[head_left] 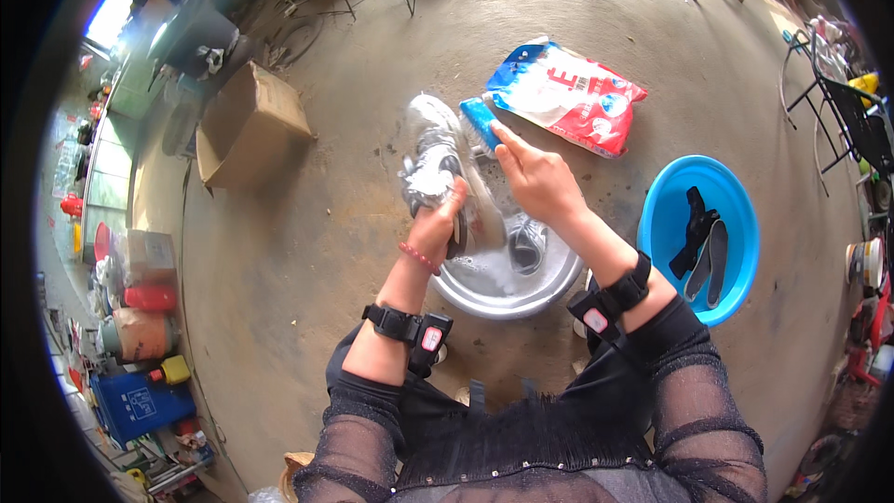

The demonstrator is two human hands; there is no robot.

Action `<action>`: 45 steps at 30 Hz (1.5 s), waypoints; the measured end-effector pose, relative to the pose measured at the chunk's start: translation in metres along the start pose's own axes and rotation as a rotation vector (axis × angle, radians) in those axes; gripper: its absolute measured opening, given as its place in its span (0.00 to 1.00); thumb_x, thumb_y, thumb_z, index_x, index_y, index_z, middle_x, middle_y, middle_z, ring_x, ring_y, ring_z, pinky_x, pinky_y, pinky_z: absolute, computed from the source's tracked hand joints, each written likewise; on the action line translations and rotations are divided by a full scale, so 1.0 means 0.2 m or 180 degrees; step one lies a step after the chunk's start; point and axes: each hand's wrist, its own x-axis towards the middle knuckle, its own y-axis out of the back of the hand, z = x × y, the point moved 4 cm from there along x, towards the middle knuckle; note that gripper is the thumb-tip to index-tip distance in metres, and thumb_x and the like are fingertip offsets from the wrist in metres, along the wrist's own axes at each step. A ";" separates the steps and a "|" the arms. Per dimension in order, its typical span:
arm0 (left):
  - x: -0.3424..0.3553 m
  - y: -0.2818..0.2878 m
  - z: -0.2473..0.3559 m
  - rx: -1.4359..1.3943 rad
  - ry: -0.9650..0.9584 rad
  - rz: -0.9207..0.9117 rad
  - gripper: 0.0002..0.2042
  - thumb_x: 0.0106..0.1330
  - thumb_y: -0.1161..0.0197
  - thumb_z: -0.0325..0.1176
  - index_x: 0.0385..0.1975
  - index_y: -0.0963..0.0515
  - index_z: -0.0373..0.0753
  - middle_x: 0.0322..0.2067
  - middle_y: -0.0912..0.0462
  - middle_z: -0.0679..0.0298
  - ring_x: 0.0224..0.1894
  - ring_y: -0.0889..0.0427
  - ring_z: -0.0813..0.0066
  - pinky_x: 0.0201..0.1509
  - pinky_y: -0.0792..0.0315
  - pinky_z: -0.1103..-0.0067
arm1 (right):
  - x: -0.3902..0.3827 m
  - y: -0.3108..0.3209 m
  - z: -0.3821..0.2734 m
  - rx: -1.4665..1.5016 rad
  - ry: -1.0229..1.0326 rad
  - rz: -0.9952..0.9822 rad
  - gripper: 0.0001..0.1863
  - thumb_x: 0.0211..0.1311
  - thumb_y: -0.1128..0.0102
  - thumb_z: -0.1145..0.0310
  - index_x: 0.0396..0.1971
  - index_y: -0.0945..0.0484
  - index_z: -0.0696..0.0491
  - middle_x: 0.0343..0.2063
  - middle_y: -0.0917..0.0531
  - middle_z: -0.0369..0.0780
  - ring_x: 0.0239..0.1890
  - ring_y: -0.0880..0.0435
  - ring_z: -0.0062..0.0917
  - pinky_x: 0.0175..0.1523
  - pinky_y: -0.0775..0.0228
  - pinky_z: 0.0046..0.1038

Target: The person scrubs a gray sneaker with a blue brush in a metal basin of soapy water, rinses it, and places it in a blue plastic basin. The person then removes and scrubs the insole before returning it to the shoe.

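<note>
My left hand [435,222] is closed round a wet grey-and-white sneaker [436,135], its sole turned to the right and its laces showing. In my right hand [535,174] is a blue scrub brush [480,121], its bristles close to the sneaker's side; whether they touch I cannot tell. Below both hands stands a grey metal basin [507,305] of sudsy water. A second sneaker [527,247] lies in that water, partly under the surface.
A red, white and blue plastic bag [568,93] lies beyond the basin. To the right, a blue tub [652,265] holds dark insoles [715,261] and a black strap-like item [695,228]. An opened cardboard box [251,126] stands at left, a metal-framed chair [829,98] at far right.
</note>
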 end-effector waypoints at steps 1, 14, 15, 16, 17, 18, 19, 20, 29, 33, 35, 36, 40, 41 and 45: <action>0.03 0.05 0.00 -0.0045 0.0105 0.0457 0.23 0.69 0.43 0.44 0.56 0.32 0.33 0.48 0.22 0.59 0.46 0.21 0.69 0.48 0.24 0.73 | -0.06 0.01 -0.06 0.0007 0.0365 0.0161 0.21 0.68 0.52 0.57 0.58 0.28 0.46 0.35 0.19 0.53 0.38 0.18 0.46 0.42 0.27 0.38; 0.07 0.00 -0.02 -0.2041 0.0153 0.0792 0.21 0.73 0.54 0.48 0.53 0.30 0.38 0.50 0.24 0.59 0.52 0.25 0.65 0.60 0.31 0.67 | -0.18 -0.12 -0.25 -0.0818 0.0357 -0.0313 0.23 0.65 0.50 0.60 0.61 0.35 0.42 0.19 0.20 0.49 0.21 0.18 0.47 0.25 0.26 0.48; 0.06 0.01 0.00 -0.1865 -0.0072 0.0819 0.21 0.73 0.55 0.49 0.52 0.30 0.38 0.48 0.23 0.59 0.50 0.24 0.66 0.59 0.31 0.67 | -0.19 -0.14 -0.25 -0.0727 0.0351 -0.0668 0.24 0.65 0.50 0.60 0.61 0.35 0.41 0.19 0.20 0.49 0.22 0.18 0.47 0.25 0.26 0.48; 0.07 0.03 0.01 -0.1801 -0.0182 0.0881 0.21 0.74 0.55 0.49 0.51 0.29 0.38 0.46 0.22 0.60 0.48 0.23 0.66 0.57 0.30 0.67 | -0.21 -0.16 -0.25 -0.0692 0.0345 -0.1011 0.24 0.65 0.50 0.61 0.61 0.35 0.41 0.19 0.20 0.49 0.22 0.18 0.47 0.26 0.26 0.48; 0.06 0.04 0.01 -0.1749 -0.0160 0.0995 0.21 0.74 0.60 0.51 0.48 0.28 0.40 0.41 0.19 0.60 0.45 0.21 0.63 0.54 0.27 0.65 | -0.23 -0.18 -0.26 -0.0591 0.0319 -0.1350 0.25 0.64 0.49 0.61 0.61 0.35 0.38 0.19 0.20 0.49 0.22 0.18 0.47 0.26 0.26 0.48; 0.07 0.02 0.01 -0.1921 -0.0146 0.0660 0.21 0.74 0.61 0.52 0.47 0.28 0.41 0.42 0.20 0.60 0.46 0.21 0.64 0.55 0.27 0.65 | -0.24 -0.18 -0.28 -0.0846 0.0359 -0.1438 0.25 0.61 0.48 0.66 0.60 0.32 0.39 0.19 0.20 0.47 0.21 0.18 0.44 0.25 0.27 0.46; 0.07 0.03 0.00 -0.1957 -0.0125 0.0708 0.21 0.74 0.58 0.51 0.49 0.29 0.39 0.44 0.21 0.61 0.47 0.22 0.65 0.57 0.29 0.66 | -0.23 -0.15 -0.29 -0.0889 0.0435 -0.1072 0.24 0.62 0.48 0.64 0.60 0.32 0.38 0.19 0.20 0.47 0.21 0.18 0.45 0.25 0.26 0.46; 0.07 0.04 -0.01 -0.1968 0.0000 0.0993 0.22 0.73 0.54 0.50 0.51 0.30 0.37 0.45 0.22 0.61 0.48 0.24 0.66 0.58 0.30 0.68 | -0.22 -0.13 -0.30 -0.0923 0.0428 -0.0805 0.23 0.63 0.49 0.62 0.59 0.33 0.37 0.19 0.20 0.48 0.21 0.18 0.45 0.25 0.26 0.47; 0.05 0.03 0.08 -0.2243 -0.0221 0.1124 0.26 0.72 0.57 0.54 0.57 0.33 0.38 0.56 0.26 0.59 0.58 0.29 0.61 0.67 0.40 0.63 | -0.21 -0.11 -0.23 -0.0838 0.0564 -0.0592 0.26 0.63 0.47 0.65 0.62 0.34 0.39 0.20 0.20 0.49 0.22 0.18 0.44 0.25 0.28 0.46; 0.05 0.03 0.13 -0.2289 -0.0346 0.1125 0.27 0.72 0.58 0.54 0.58 0.33 0.37 0.56 0.27 0.58 0.59 0.30 0.61 0.68 0.41 0.62 | -0.22 -0.13 -0.23 -0.0727 0.0449 -0.0496 0.26 0.62 0.46 0.66 0.62 0.34 0.40 0.19 0.21 0.49 0.20 0.19 0.44 0.24 0.27 0.45; 0.04 0.04 0.17 -0.1991 -0.0780 0.1182 0.29 0.71 0.56 0.55 0.57 0.34 0.33 0.56 0.27 0.54 0.60 0.31 0.58 0.68 0.43 0.61 | -0.22 -0.16 -0.24 -0.0612 0.0484 -0.0889 0.27 0.62 0.46 0.66 0.62 0.34 0.40 0.17 0.22 0.47 0.19 0.19 0.44 0.24 0.27 0.45; 0.04 0.04 0.17 -0.2103 -0.0909 0.1170 0.29 0.71 0.56 0.55 0.57 0.34 0.33 0.56 0.27 0.54 0.60 0.31 0.58 0.68 0.43 0.61 | -0.22 -0.16 -0.26 -0.0721 0.0834 -0.0766 0.27 0.62 0.46 0.65 0.62 0.34 0.38 0.17 0.22 0.46 0.18 0.19 0.43 0.24 0.26 0.44; 0.05 0.00 0.11 -0.2542 -0.0224 0.1068 0.27 0.72 0.53 0.51 0.59 0.35 0.33 0.57 0.29 0.54 0.60 0.31 0.58 0.68 0.42 0.61 | -0.17 -0.09 -0.25 -0.1189 0.0371 -0.0082 0.24 0.64 0.49 0.64 0.61 0.34 0.38 0.18 0.21 0.45 0.20 0.19 0.42 0.22 0.28 0.44; 0.05 0.01 0.12 -0.2321 -0.0327 0.1099 0.26 0.72 0.54 0.51 0.57 0.34 0.35 0.56 0.27 0.56 0.59 0.30 0.59 0.67 0.41 0.61 | -0.17 -0.10 -0.24 -0.1109 0.0198 -0.0326 0.25 0.64 0.49 0.64 0.62 0.34 0.38 0.18 0.21 0.46 0.20 0.18 0.42 0.23 0.27 0.45; 0.04 0.01 0.13 -0.2056 -0.0778 0.1093 0.25 0.72 0.54 0.51 0.56 0.32 0.36 0.55 0.26 0.56 0.57 0.27 0.61 0.66 0.38 0.62 | -0.18 -0.12 -0.26 -0.0918 0.0254 -0.1191 0.27 0.63 0.48 0.65 0.64 0.36 0.36 0.20 0.20 0.46 0.21 0.18 0.43 0.25 0.26 0.45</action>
